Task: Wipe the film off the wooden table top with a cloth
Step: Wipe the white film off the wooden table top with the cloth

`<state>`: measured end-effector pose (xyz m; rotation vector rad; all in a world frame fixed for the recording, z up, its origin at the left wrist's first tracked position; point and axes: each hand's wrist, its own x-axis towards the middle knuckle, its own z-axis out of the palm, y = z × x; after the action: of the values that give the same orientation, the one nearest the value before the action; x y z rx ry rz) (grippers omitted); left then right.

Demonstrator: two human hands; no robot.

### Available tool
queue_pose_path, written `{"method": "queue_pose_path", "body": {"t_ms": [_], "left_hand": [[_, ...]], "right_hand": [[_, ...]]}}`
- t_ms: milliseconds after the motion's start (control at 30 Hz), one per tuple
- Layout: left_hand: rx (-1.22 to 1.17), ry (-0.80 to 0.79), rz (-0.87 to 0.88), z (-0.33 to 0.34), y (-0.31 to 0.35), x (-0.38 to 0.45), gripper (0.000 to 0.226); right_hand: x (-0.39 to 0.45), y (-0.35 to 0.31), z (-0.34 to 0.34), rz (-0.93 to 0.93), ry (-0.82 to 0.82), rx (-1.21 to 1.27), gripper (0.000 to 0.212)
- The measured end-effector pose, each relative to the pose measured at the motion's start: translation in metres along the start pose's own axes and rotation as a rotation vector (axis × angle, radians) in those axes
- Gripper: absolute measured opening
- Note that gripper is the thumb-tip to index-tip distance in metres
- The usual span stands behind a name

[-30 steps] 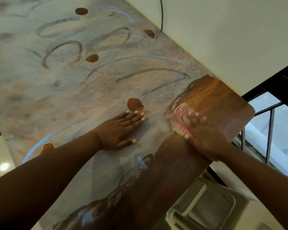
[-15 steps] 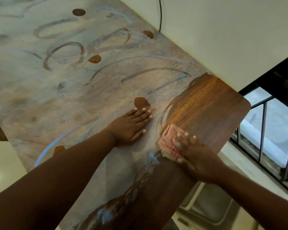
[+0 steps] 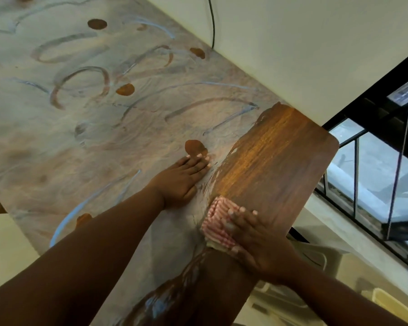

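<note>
Pressed flat, the right hand (image 3: 257, 241) has no closed grip on the cloth (image 3: 218, 223); its fingers lie spread over the red-and-white striped wad and pin it to the surface (image 3: 280, 161), fingertips pointing away from the body. The left hand (image 3: 181, 180) holds nothing: it rests open, palm down, on the filmed part just beside the cloth, likely as a brace.

The cloth sits at the near edge of a cleared band, right on the line where bare brown wood meets the grey film (image 3: 104, 147). That band runs from the far right corner, against the wall (image 3: 292, 43), toward the body. Nearer the body a dark smeared strip shows wet streaks, so it looks only partly clean. Everything to the left is under film, marked with curved finger trails and a few round bare spots (image 3: 194, 147).

Judging by this, the step in hand is a wiping stroke along the right end of the surface, and the task is at an early stage: most of the top is uncleaned.

The next move calls for steady downward pressure while the cloth slides along the film's edge, each pass overlapping the last so no ridge is left. The left hand lies on film that needs wiping, so it will have to shift. The cloth may also be loaded with residue and need refolding.
</note>
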<state>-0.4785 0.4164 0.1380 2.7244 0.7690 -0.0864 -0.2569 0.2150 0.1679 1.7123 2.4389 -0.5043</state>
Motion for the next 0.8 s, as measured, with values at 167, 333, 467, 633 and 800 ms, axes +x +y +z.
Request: {"method": "queue_pose_path", "body": {"t_ms": [167,333,467,633,800], "left_hand": [[-0.04,0.02,0.004,-0.001,-0.001,-0.001,0.071],[-0.068,0.011,-0.008,-0.002,0.001,-0.004,0.066],[-0.031,-0.002,0.006,-0.002,0.001,-0.004,0.066],[-0.02,0.016,-0.002,-0.001,0.003,-0.003,0.067],[-0.042,-0.023,-0.004,-0.005,0.005,-0.008,0.065]], "right_hand": [[0.053,-0.01,-0.009,0.275,0.074,0.033,0.066],[0.031,-0.082,0.016,0.067,0.102,0.129,0.058],[-0.01,-0.066,0.021,-0.027,0.061,0.013,0.049],[0.027,-0.072,0.013,0.229,0.167,0.151,0.053],[0.048,-0.139,0.028,0.085,0.233,0.186,0.055]]}}
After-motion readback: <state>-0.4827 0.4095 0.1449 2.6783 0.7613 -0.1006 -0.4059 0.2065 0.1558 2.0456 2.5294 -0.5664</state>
